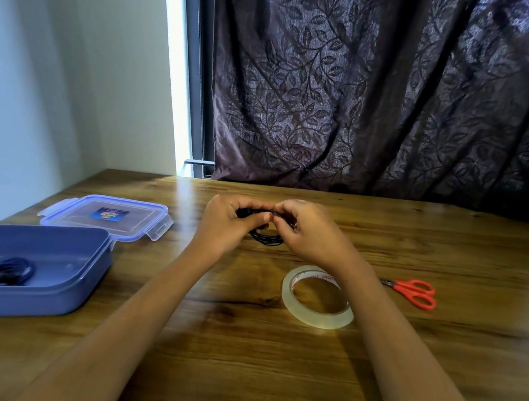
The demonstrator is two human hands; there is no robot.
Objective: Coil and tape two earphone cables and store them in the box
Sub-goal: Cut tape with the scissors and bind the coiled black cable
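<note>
Head camera looked down on a wooden bench [232, 351] with a roll of clear tape [316, 320] lying flat near its middle. Just beyond the roll, two hands met above the wood. The left hand [228, 220] had its grip curled around a coiled black earphone cable [267, 238], and the right hand [310, 233] pinched the same coil from the other side, so both grips were closed on it. A few loops of the coil hung below the fingers. Red-handled scissors [415, 292] lay to the right of the roll, apart from it. Well to the left of the roll sat an open blue box [14, 303] holding a second dark coiled cable [7, 274]; whether that coil was taped could not be told. A clear lid [108, 215] lay just behind the box, left of the roll. Beyond the roll, past the far edge of the bench, hung a dark leaf-patterned curtain [394, 92].
</note>
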